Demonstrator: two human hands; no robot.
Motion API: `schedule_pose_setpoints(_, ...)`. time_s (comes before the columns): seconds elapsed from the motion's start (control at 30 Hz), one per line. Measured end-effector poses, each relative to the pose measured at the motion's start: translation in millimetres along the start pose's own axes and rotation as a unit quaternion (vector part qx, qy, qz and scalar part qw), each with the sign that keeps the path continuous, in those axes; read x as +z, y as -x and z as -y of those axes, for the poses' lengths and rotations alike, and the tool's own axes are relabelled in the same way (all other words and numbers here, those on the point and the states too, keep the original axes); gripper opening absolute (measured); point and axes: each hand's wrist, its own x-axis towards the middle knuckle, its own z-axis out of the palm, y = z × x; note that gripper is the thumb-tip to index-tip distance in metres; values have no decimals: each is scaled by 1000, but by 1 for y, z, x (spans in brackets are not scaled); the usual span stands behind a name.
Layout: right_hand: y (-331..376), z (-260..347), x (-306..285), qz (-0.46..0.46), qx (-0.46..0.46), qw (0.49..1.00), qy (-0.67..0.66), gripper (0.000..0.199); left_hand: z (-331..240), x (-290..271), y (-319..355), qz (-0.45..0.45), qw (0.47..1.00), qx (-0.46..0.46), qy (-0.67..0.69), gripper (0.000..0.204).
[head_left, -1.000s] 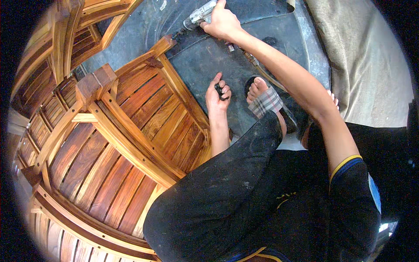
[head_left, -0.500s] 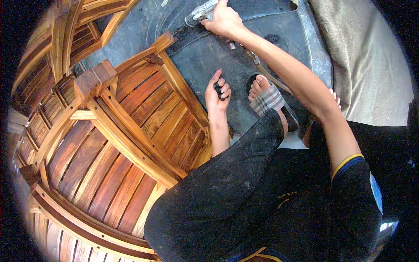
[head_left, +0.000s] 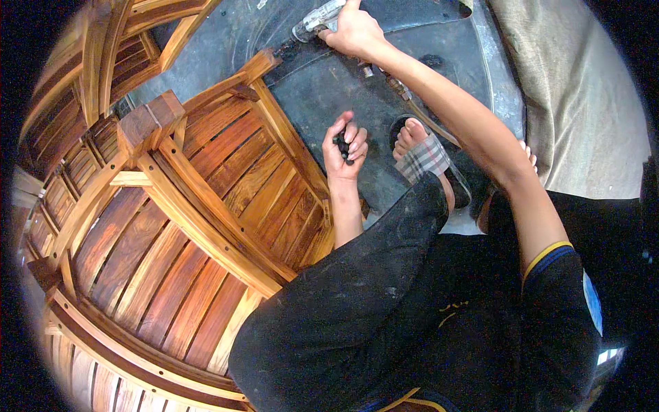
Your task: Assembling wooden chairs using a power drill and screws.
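My right hand (head_left: pixel 357 33) grips a silver, pistol-shaped air driver (head_left: pixel 318 20) near the top of the view. Its dark nose points left and reaches the end of a wooden post (head_left: pixel 261 64) on a slatted chair lying on its side; whether the bit touches the wood is too small to tell. Above the floor, palm up, my left hand (head_left: pixel 335 166) curls its fingers around several small black pieces (head_left: pixel 345 150) that look like screws. The index finger is raised and slightly blurred. The driver's handle is mostly hidden by my right hand.
Reddish-brown slatted chairs (head_left: pixel 165 275) fill the left side, with another wooden frame (head_left: pixel 96 55) behind. A hose (head_left: pixel 429 118) runs from the driver beneath my right forearm. My sandalled foot (head_left: pixel 422 154) rests on dark sheeting (head_left: pixel 302 103). A grey-beige cloth (head_left: pixel 576 103) hangs at the right.
My left-hand fingers have shifted around the black pieces, and more of them show in the palm. The right hand and driver stay in nearly the same place.
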Motion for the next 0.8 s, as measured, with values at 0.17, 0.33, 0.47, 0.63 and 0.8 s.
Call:
schedule_pose_setpoints(0.17, 1, -1, -1, -1, -7, 1000, 2, 60, -1, 1, 2, 66, 996, -26, -56, 26)
schedule_pose_setpoints(0.33, 0, -1, 0, -4, 4, 1000, -10, 61, 2, 0, 1, 68, 995, -35, -70, 27)
schedule_pose_setpoints(0.47, 1, 1, 1, -12, 3, 1000, -20, 63, 2, 2, 1, 54, 995, -31, -73, 29)
schedule_pose_setpoints(0.63, -5, -6, 4, -23, -18, 999, 14, 65, 3, 8, 0, 66, 994, -36, -84, 30)
schedule_pose_setpoints(0.8, -5, -6, 4, -29, -21, 999, 25, 67, 2, 7, -1, 69, 990, -72, -102, 28)
